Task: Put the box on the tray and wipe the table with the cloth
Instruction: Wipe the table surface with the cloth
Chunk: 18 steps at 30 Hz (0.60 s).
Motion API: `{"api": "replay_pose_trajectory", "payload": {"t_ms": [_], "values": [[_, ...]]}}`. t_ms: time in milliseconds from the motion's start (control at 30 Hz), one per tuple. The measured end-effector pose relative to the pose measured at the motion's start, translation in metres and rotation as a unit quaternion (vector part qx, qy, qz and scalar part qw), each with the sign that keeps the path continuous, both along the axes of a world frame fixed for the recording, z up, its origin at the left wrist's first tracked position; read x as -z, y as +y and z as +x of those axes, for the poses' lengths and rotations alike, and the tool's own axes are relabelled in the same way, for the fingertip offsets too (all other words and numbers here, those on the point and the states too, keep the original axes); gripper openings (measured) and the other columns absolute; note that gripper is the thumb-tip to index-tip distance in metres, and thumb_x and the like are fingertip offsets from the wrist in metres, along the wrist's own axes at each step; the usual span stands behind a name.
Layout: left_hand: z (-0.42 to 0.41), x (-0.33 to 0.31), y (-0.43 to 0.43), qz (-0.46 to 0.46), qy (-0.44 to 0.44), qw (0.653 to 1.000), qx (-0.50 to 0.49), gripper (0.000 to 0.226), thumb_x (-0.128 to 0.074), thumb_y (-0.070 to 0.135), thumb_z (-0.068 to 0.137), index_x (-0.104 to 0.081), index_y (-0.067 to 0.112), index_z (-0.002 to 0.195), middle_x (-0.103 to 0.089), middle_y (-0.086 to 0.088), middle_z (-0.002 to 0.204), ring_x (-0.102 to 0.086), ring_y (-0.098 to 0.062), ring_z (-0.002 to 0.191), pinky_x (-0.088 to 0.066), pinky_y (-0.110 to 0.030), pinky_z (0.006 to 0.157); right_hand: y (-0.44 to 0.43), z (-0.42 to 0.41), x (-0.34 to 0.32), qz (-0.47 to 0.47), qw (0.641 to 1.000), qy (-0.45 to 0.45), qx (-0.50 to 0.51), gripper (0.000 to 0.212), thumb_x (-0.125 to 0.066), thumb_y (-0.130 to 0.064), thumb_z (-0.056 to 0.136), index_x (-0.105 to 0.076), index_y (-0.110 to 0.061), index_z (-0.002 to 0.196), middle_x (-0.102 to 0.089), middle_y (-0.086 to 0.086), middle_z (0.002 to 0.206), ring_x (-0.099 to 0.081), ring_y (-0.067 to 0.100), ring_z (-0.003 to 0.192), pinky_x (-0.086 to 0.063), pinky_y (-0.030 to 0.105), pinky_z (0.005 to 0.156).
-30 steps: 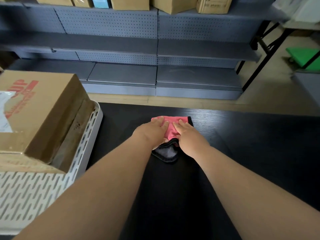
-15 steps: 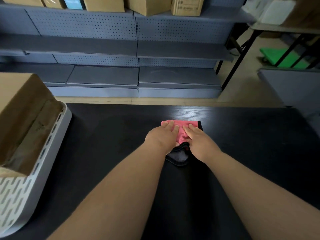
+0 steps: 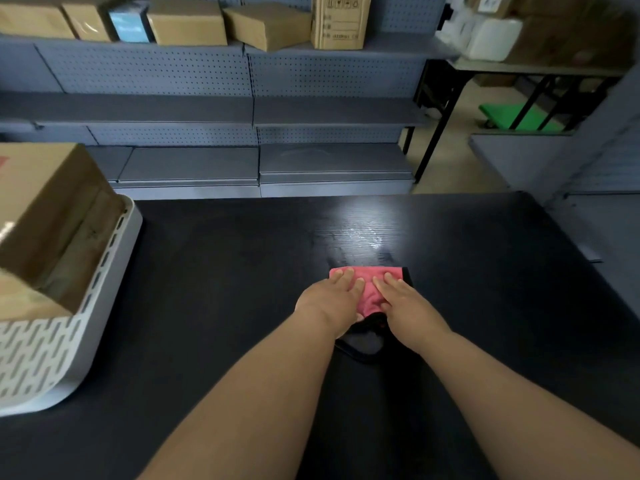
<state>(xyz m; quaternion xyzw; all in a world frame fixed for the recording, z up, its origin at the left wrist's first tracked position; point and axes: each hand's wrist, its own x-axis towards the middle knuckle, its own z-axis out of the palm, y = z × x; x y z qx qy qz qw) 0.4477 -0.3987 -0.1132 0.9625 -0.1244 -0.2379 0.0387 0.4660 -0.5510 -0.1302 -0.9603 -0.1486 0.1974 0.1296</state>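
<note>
Left hand (image 3: 329, 299) and right hand (image 3: 403, 303) side by side, palms down on the pink cloth (image 3: 370, 289) on the black table (image 3: 225, 289), fingers straight, close together, gripping nothing. Far left: cardboard box (image 3: 52, 216) in the white slotted tray (image 3: 69, 351).

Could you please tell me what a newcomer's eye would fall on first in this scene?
The left hand and right hand lie flat, side by side, on a pink cloth near the middle of the black table. At the left edge, a cardboard box sits in a white slotted tray.
</note>
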Motion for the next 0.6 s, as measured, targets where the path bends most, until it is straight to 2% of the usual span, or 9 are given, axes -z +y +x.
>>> {"api": "replay_pose_trajectory", "payload": {"t_ms": [200, 467, 600], "values": [[-0.076, -0.001, -0.012, 0.01, 0.007, 0.999, 0.034, 0.069, -0.037, 0.04, 0.1, 0.001, 0.017, 0.152, 0.01, -0.005, 0.161, 0.002, -0.021, 0.149, -0.014, -0.036, 0.119, -0.016, -0.086, 0.0, -0.002, 1.0, -0.001, 0.011, 0.054, -0.035, -0.018, 0.101, -0.014, -0.02, 0.151, -0.006, 0.001, 0.161, -0.008, 0.016, 0.148, -0.011, 0.03, 0.12], [-0.209, -0.003, -0.007, 0.021, 0.002, 0.999, 0.039, 0.068, -0.037, 0.038, 0.1, 0.002, 0.017, 0.152, 0.01, -0.005, 0.161, 0.001, -0.02, 0.149, -0.016, -0.035, 0.119, -0.008, -0.216, 0.0, -0.006, 1.0, 0.001, 0.015, 0.057, -0.035, -0.013, 0.101, -0.009, -0.021, 0.151, -0.001, -0.001, 0.161, -0.004, 0.016, 0.148, -0.014, 0.035, 0.121], [-0.267, -0.002, 0.014, 0.026, -0.009, 0.999, 0.029, 0.068, -0.037, 0.037, 0.1, 0.0, 0.015, 0.152, 0.008, -0.007, 0.161, 0.0, -0.021, 0.149, -0.015, -0.034, 0.12, 0.01, -0.265, 0.006, -0.003, 1.0, -0.014, -0.021, 0.057, -0.033, -0.011, 0.1, -0.008, -0.019, 0.151, -0.001, 0.002, 0.161, -0.006, 0.016, 0.148, -0.011, 0.027, 0.12]]}}
